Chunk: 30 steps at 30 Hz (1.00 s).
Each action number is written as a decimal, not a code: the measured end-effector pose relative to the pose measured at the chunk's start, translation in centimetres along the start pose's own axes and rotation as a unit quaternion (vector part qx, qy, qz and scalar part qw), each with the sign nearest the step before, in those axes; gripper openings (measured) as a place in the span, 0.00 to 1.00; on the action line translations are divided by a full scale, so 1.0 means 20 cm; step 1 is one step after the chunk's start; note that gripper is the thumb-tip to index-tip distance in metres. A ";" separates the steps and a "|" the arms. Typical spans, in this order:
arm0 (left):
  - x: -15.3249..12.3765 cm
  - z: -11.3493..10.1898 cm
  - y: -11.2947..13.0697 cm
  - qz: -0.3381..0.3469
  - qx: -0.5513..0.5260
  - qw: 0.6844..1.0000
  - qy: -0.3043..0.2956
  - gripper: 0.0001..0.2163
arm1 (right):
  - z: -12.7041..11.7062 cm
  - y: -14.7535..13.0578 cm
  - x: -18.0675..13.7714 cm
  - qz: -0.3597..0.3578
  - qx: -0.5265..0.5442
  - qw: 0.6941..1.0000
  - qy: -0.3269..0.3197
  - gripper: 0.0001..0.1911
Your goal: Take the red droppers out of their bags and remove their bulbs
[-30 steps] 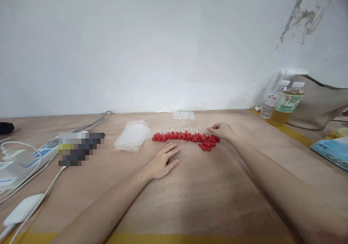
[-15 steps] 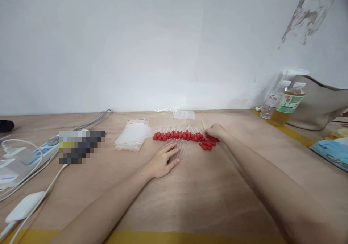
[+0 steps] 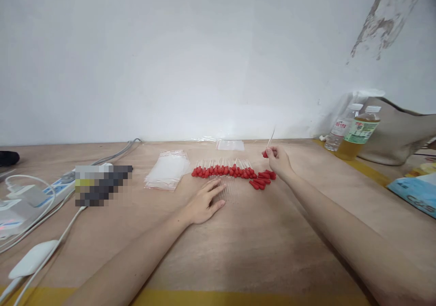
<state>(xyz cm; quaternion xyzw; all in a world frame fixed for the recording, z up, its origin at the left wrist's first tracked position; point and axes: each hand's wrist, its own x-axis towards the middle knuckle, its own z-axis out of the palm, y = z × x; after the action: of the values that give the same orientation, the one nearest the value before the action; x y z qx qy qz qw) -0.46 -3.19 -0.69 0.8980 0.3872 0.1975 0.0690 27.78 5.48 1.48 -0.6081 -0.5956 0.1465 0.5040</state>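
We pinch one red-bulbed dropper (image 3: 269,146) in our right hand (image 3: 278,161), held at one o'clock above the dropper row (image 3: 223,171). Our left hand (image 3: 203,202) lies flat, fingers spread. At three o'clock a blue pack (image 3: 413,193) reads "C&S". The table (image 3: 238,242) is plywood, and the white wall (image 3: 170,60) is peeling.

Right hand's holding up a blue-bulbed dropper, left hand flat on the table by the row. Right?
Not blue: the head view shows the right hand holding up a red-bulbed dropper; left hand flat on the table by the row.
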 end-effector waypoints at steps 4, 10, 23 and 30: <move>0.00 0.00 0.00 -0.026 0.020 0.997 0.070 0.32 | 0.00 -0.11 -0.22 -0.155 -0.010 0.987 -0.031 0.12; 0.02 0.00 0.00 -0.037 0.078 0.970 0.227 0.22 | 0.05 -0.16 -0.52 -0.402 -0.194 0.895 -0.032 0.09; 0.07 0.04 0.08 0.116 0.190 0.963 0.153 0.10 | 0.15 -0.17 -0.58 -0.470 -0.187 0.862 -0.044 0.09; 0.06 0.04 0.10 0.124 0.210 0.962 0.128 0.12 | 0.14 -0.18 -0.56 -0.486 -0.197 0.851 -0.030 0.08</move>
<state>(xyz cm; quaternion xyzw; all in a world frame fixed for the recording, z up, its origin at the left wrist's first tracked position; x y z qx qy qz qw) 2.04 -3.75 -0.57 0.9005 0.3116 0.2320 -0.1957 20.74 -3.91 -1.75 -0.3226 -0.8466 -0.2194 0.3620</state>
